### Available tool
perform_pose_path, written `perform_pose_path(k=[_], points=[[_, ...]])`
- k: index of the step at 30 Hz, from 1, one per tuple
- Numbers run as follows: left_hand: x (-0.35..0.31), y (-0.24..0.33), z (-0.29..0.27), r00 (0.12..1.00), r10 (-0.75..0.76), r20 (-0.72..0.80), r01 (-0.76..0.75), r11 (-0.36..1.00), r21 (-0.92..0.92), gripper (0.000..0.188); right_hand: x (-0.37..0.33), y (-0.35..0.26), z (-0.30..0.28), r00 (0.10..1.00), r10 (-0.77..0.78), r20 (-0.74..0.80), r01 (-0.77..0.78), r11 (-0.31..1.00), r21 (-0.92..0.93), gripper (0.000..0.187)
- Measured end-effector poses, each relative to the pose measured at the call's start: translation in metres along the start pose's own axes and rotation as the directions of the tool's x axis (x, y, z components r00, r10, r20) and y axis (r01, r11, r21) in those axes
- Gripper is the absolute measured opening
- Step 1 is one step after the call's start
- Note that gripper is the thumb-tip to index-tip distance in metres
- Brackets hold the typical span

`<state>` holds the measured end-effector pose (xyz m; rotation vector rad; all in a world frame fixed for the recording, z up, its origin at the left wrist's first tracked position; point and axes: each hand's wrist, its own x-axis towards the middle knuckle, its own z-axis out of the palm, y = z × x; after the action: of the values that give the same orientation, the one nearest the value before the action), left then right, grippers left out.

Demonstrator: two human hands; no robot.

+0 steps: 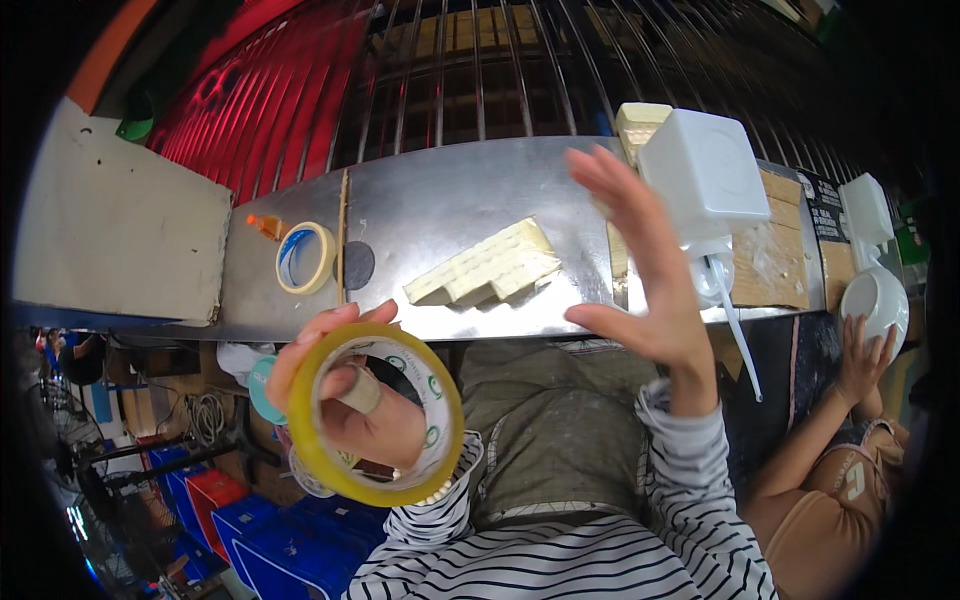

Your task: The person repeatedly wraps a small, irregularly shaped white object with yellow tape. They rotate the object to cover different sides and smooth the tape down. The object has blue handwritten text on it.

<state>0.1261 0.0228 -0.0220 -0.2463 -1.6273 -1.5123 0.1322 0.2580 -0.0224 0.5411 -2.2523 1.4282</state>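
My left hand grips a wide roll of yellowish clear packing tape. Its thumb passes through the core, with a beige band wrapped round one digit, and the other fingers curl over the far outer side. Raised over the metal table, my right hand is empty, its fingers up and the thumb spread away from them. Between the hands, apart from both, a cream-coloured bundle of stepped blocks lies aslant on the table. What binds it I cannot make out.
A masking tape roll and a small orange bottle lie at left, beside a pale box. At right stand a white square container with a thin tube and flattened cardboard. A co-worker's hand touches a white container.
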Motion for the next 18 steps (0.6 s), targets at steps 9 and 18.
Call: perform_pose_path(k=[9,18], points=[[-0.021,0.042,-0.005,0.866,0.081,0.493,-0.133,0.989,0.072,0.04,-0.063,-0.103,0.036,0.989,0.135,-0.062,-0.14,0.987,-0.083,0.037],[0.01,0.055,-0.034,0.412,-0.638,0.651,0.876,0.474,-0.089,0.075,-0.095,-0.098,0.033,0.999,0.03,-0.045,-0.034,0.995,-0.093,0.024]])
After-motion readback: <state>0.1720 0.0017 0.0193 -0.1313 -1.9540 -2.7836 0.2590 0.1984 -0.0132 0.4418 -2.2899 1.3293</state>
